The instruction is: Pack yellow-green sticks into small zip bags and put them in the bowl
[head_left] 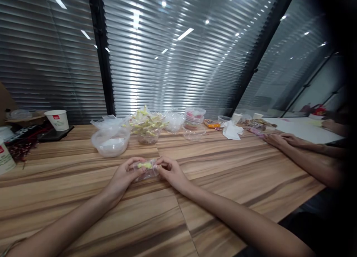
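A small see-through plastic bag point(147, 171) with a yellow-green piece point(145, 165) inside is held between my two hands, just above the wooden table point(134, 216). My left hand point(128, 171) pinches the bag's left side, thumb over the front. At its right end, the fingers of my right hand point(169, 169) are closed on the plastic. What exactly the yellow-green piece is, I cannot make out. Beyond my hands stand a see-through plastic bowl point(111, 143) and a tub heaped with yellow-green wrapped pieces point(146, 127).
Stacked plastic containers point(194, 119), an orange packet point(211, 123) and crumpled tissue point(232, 130) line the back. Paper cups point(58, 120) and a dark flat object point(54, 134) are at the left. Another person's hands point(276, 140) work at the right.
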The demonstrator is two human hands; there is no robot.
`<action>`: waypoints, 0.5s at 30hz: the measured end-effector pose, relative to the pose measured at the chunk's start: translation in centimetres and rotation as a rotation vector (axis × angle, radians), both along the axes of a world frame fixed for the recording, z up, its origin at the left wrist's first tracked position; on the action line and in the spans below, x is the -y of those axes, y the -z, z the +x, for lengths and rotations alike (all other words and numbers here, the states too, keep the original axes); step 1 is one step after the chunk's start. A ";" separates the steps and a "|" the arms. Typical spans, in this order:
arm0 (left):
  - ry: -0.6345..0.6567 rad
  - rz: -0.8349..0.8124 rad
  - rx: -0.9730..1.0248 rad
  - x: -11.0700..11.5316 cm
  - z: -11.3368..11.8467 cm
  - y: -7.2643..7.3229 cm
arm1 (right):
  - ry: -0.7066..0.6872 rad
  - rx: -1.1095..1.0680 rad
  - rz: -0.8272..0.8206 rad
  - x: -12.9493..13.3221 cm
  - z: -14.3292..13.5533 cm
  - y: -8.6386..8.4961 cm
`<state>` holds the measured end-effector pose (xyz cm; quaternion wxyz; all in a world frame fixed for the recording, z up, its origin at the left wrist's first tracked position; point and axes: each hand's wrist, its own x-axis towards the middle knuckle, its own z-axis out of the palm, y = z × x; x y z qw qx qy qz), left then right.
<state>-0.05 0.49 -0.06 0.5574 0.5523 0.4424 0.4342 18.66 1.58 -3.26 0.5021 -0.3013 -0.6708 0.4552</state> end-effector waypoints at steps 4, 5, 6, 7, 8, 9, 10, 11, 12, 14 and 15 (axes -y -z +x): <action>-0.032 -0.051 0.143 -0.3 -0.2 0.1 | -0.076 -0.050 -0.028 0.3 -0.1 0.1; -0.030 -0.057 0.154 -0.3 -0.2 0.1 | -0.094 -0.083 -0.037 0.4 -0.1 0.1; -0.026 -0.058 0.152 -0.3 -0.2 0.1 | -0.098 -0.111 -0.042 0.4 -0.1 0.2; -0.023 -0.056 0.145 -0.3 -0.1 0.0 | -0.086 -0.129 -0.045 0.3 -0.1 0.3; -0.019 -0.056 0.135 -0.3 -0.1 -0.1 | -0.062 -0.136 -0.048 0.2 -0.1 0.4; -0.013 -0.057 0.126 -0.2 0.0 -0.1 | -0.034 -0.136 -0.050 0.0 -0.1 0.5; -0.005 -0.059 0.119 -0.1 0.0 -0.2 | -0.008 -0.138 -0.047 -0.2 0.0 0.6; 0.004 -0.061 0.112 -0.1 0.1 -0.2 | 0.016 -0.147 -0.039 -0.4 0.0 0.7; 0.014 -0.061 0.103 -0.1 0.1 -0.3 | 0.034 -0.157 -0.029 -0.6 0.1 0.8; 0.027 -0.046 0.079 0.0 0.2 -0.3 | 0.057 -0.170 -0.015 -1.0 0.1 0.9; 0.028 -0.030 0.065 0.1 0.2 -0.3 | 0.065 -0.169 -0.011 -1.1 0.2 0.9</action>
